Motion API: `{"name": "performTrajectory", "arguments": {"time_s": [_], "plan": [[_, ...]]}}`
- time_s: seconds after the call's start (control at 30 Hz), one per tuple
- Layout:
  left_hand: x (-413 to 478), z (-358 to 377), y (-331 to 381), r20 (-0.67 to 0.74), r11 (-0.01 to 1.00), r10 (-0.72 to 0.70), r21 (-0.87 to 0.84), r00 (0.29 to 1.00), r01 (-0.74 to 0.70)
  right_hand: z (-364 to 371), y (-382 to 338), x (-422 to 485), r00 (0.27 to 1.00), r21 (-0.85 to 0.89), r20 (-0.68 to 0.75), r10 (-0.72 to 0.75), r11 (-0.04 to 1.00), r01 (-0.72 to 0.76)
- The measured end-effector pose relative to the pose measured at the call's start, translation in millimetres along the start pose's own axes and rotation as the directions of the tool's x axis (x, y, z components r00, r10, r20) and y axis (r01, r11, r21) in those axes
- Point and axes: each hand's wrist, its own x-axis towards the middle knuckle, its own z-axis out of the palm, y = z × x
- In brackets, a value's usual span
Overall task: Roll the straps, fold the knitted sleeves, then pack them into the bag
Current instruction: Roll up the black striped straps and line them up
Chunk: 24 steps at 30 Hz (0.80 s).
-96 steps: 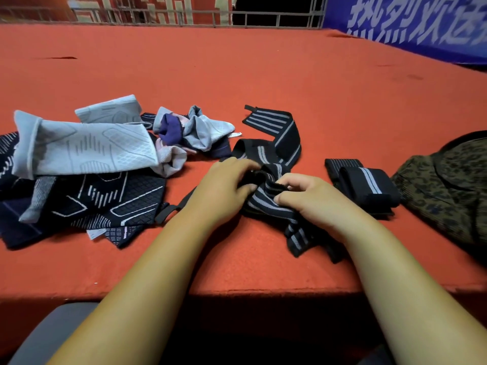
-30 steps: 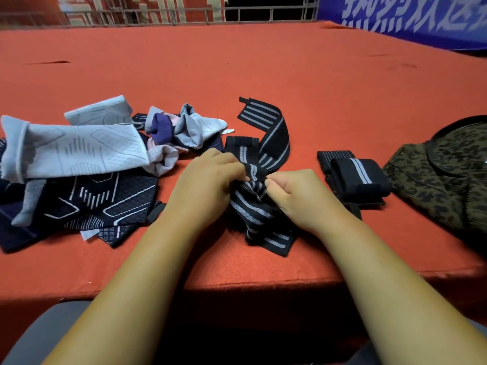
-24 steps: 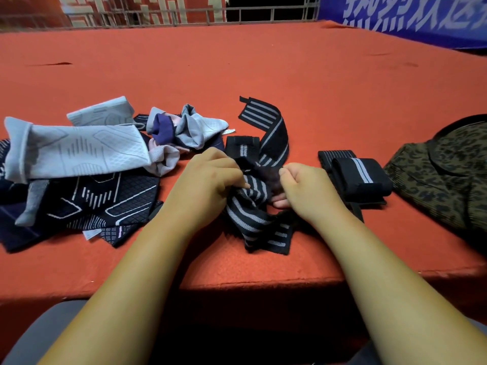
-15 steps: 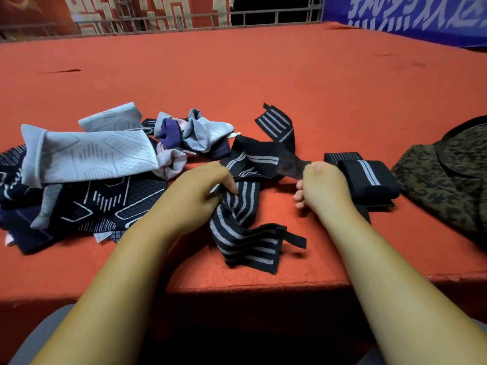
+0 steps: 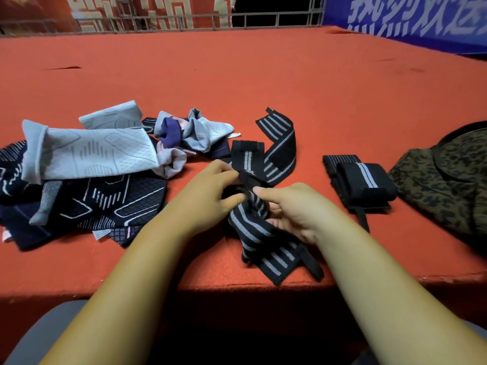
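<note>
We log the loose strap point(image 5: 250, 227), black with grey stripes, mid-frame near the front edge of the red surface point(image 5: 263, 75). One end lies flat right at that edge. The other end loops away toward the back and curls round on the surface. Left hand point(image 5: 205, 196) sits on the strap's middle, its fingers point(image 5: 234, 199) curled in and pinching a dark bunched part of the strap. Right hand point(image 5: 297, 214) is palm-in, thumb on top and fingers curled under the striped band, gripping it just beside the left hand. The fingertips of the two hands almost touch. We cannot tell whether the bunched part is a started roll or just a fold. To the right, apart from the hands, a rolled strap point(image 5: 366, 180) lies on the surface, wound tight with a thin tail sticking out toward the front. Further right is the bag point(image 5: 448, 185), leopard print with dark trim, lying on the surface and cut by the frame edge. To the left lies a heap of sleeves. A light grey knitted sleeve point(image 5: 89, 154) lies across a dark patterned sleeve point(image 5: 126, 204), unfolded, and crumpled sleeves point(image 5: 195, 133) in grey and purple lie behind them, near the strap's far loop. At the back are a metal railing point(image 5: 184, 21) and a blue banner point(image 5: 421, 19) with white characters.
</note>
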Motion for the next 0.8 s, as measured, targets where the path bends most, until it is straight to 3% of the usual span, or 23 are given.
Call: {"name": "performTrajectory", "arguments": {"time_s": [0.17, 0.33, 0.47, 0.67, 0.8], "plan": [[2.9, -8.4, 7.9, 0.171, 0.996, -0.039, 0.085, 0.984, 0.025, -3.7, 4.9, -1.8, 0.999, -0.110, -0.025, -0.039, 0.993, 0.036], [7.4, -10.7, 0.9, 0.037, 0.996, -0.013, 0.092, 0.999, 0.010, -7.6, 2.7, -5.0, 0.999, -0.229, -0.001, -0.055, 0.972, 0.053], [11.1, -8.6, 1.6, -0.087, 0.993, -0.119, -0.019, 0.989, 0.118, -16.3, -4.4, -5.8, 0.997, -0.251, -0.002, -0.081, 0.965, 0.078], [11.6, -5.3, 3.7, -0.209, 0.914, -0.392, -0.198, 0.896, 0.354, -22.1, -16.0, -19.7, 0.998, -0.221, 0.020, -0.066, 0.973, 0.069], [7.6, -23.9, -18.3, -0.340, 0.819, -0.571, -0.293, 0.747, 0.493, -34.2, -13.7, -24.4, 0.992, -0.259, -0.075, -0.104, 0.962, 0.082]]}}
